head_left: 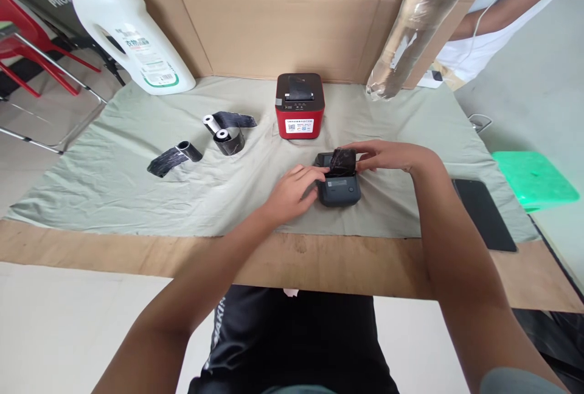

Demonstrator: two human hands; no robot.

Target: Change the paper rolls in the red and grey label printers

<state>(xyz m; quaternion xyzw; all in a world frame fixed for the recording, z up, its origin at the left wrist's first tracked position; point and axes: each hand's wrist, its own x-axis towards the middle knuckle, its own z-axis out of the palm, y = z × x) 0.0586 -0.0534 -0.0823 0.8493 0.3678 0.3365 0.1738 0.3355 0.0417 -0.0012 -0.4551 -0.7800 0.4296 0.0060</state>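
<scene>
A small dark grey printer [340, 190] lies on the pale green cloth [114, 181] in front of me. My left hand [292, 190] rests against its left side, fingers curled round the casing. My right hand [387, 155] reaches in from the right and pinches a black paper roll [343, 162] that sits in the printer's open top. Behind it stands a red printer [300, 105] with a black lid.
Two black rolls with white cores [224, 132] and a third one [176, 158] lie to the left. A white detergent jug [130, 29] and a clear plastic bottle [417, 23] lean on the cardboard backing. A black phone [483, 213] lies right. A person's arm [497, 14] shows top right.
</scene>
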